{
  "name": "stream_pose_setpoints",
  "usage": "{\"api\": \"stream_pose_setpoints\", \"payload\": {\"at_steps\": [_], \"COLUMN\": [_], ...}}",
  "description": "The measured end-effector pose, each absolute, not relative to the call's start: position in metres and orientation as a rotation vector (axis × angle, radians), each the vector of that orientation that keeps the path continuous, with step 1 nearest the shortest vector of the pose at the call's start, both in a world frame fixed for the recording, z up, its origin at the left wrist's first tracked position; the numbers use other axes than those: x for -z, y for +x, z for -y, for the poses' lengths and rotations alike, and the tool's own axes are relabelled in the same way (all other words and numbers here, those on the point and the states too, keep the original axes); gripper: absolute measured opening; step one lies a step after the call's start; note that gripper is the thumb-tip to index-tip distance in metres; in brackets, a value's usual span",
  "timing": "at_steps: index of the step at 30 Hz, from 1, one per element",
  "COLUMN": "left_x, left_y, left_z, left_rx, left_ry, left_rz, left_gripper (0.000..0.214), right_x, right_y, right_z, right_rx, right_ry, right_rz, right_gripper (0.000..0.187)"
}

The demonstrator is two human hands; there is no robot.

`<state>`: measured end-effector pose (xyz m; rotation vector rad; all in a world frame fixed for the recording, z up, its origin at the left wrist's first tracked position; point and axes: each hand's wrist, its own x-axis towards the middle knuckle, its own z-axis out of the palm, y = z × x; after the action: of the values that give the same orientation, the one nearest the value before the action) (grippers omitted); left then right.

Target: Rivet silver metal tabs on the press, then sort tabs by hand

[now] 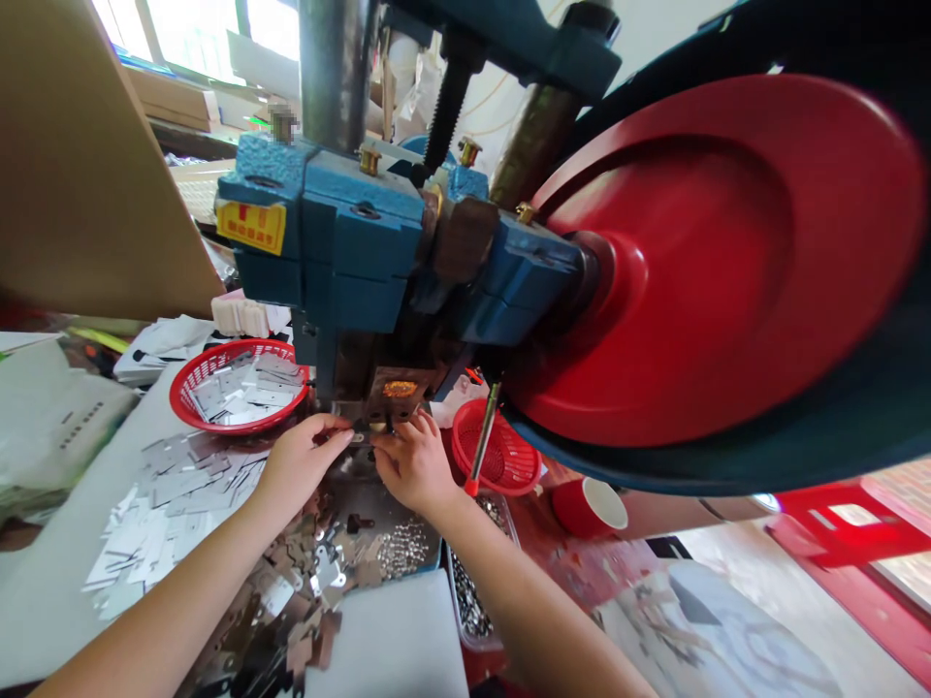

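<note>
A blue punch press (pixel 364 233) with a big red flywheel (pixel 713 262) fills the upper view. Both my hands reach under its ram at the die. My left hand (pixel 298 460) has its fingers curled, the fingertips pinching a small metal piece (pixel 362 436) at the die. My right hand (pixel 414 460) is also curled, fingers pressed on the same spot from the right. The piece itself is mostly hidden by my fingers. Flat silver metal plates (pixel 167 504) lie spread on the table beneath my left forearm.
A red basket (pixel 193 378) of silver plates stands left of the press. A smaller red basket (pixel 501 456) and a red cup (pixel 589 504) sit to the right. A tray of small metal parts (pixel 469 601) lies under my right forearm. Cardboard (pixel 80 165) leans at the left.
</note>
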<state>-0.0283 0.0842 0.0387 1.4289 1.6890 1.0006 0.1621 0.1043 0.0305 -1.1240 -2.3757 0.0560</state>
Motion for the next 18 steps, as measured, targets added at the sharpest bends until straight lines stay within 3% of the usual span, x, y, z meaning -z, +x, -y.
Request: {"api": "stream_pose_setpoints", "payload": {"at_steps": [3,7,13,18], "left_x": [-0.038,-0.036,-0.034,-0.025], "left_y": [-0.026,-0.024,-0.014,-0.007], "left_z": [-0.085,-0.084,-0.088,-0.093], "left_rx": [-1.003,-1.019,-1.039,-1.058], "left_ry": [1.406,1.426,1.508,1.601], "left_rz": [-1.717,-1.711,-1.720,-1.786], "left_gripper": [0.031,0.031,0.029,0.028], "right_x": [-0.029,-0.031,-0.025,-0.020], "right_y": [0.162,0.162,0.167,0.167], "right_z": [-0.105,-0.103,-0.103,-0.099], "right_rx": [-0.173,-0.080,-0.321,-0.272], "right_ry": [-1.143,-1.093,-1.048,-1.101], "right_rz": [2.309,2.340,2.094,2.145], "right_gripper": [0.019,0.019,0.021,0.022]}}
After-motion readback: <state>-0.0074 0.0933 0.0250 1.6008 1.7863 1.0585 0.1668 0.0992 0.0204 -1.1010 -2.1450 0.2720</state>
